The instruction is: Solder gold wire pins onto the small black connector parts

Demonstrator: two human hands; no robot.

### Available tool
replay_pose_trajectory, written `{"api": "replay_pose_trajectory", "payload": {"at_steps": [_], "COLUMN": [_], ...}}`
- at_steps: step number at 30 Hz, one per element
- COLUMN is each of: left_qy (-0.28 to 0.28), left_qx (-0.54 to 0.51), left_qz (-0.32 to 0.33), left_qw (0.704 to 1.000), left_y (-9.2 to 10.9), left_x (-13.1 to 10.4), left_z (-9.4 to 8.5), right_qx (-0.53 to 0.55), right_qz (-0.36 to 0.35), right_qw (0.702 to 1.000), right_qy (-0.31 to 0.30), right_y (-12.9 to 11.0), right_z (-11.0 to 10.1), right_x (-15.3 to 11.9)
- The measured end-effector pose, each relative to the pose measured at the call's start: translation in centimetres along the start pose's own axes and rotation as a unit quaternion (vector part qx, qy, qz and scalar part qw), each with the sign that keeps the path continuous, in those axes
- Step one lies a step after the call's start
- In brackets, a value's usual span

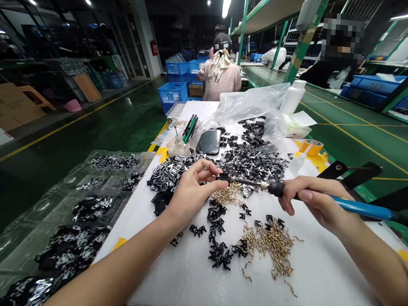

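Between the thumb and fingers of my left hand (pixel 193 193) is a small black part (pixel 223 176), held above the table. My right hand (pixel 315 197) is wrapped round a soldering iron (pixel 361 207) with a blue handle and black collar. The iron's metal tip points left and meets the black part. Below the hands lie a pile of brass-coloured bent pins (pixel 270 246), a smaller pin pile (pixel 228 194) and scattered black clips (pixel 220 254). Behind them spreads a large heap of black and silver parts (pixel 255 162).
The white tabletop (pixel 184 286) also bears a dark phone-like slab (pixel 209 141), yellow tape (pixel 312 147), a white bottle (pixel 293 97) and a plastic bag (pixel 252 102). Clear trays (pixel 58 206) of parts stand left. A person (pixel 219 70) sits ahead; another is at the right.
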State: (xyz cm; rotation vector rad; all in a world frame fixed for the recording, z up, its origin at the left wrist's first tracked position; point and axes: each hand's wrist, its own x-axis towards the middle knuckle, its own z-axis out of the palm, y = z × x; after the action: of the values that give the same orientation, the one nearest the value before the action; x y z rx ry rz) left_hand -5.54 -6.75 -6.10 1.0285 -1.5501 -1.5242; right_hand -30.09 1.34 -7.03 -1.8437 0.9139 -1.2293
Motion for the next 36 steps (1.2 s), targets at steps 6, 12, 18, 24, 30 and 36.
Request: {"api": "replay_pose_trajectory", "payload": {"at_steps": [6,12,18,24,30,36], "left_qy": [-0.006,-0.001,-0.013,-0.017,-0.015,-0.007], "left_qx": [0.013,0.084,0.085,0.084,0.098,0.092], "left_qz": [-0.001,-0.002,-0.002,-0.003,-0.008,-0.005], "left_qw": [1.0,0.996,0.996,0.996,0.995,0.996], "left_y": [0.2,0.8,1.0,1.1,1.1,1.1], "left_x": [0.0,-0.4,-0.7,-0.9,-0.9,-0.9], "left_z": [-0.1,0.1,0.3,0.5,0.5,0.5], "right_qx": [0.017,0.062,0.04,0.035,0.025,0.018], "right_qz": [0.025,-0.016,-0.005,-0.009,-0.001,0.003], "right_qw": [0.999,0.998,0.999,0.999,0.999,1.0], "right_qy": [0.011,0.01,-0.013,-0.019,-0.025,-0.017], "right_y": [0.2,-0.5,-0.4,-0.1,-0.2,0.0], "right_z": [0.0,0.1,0.3,0.3,0.5,0.4], "right_x": [0.0,0.1,-0.3,-0.2,-0.1,0.0]}}
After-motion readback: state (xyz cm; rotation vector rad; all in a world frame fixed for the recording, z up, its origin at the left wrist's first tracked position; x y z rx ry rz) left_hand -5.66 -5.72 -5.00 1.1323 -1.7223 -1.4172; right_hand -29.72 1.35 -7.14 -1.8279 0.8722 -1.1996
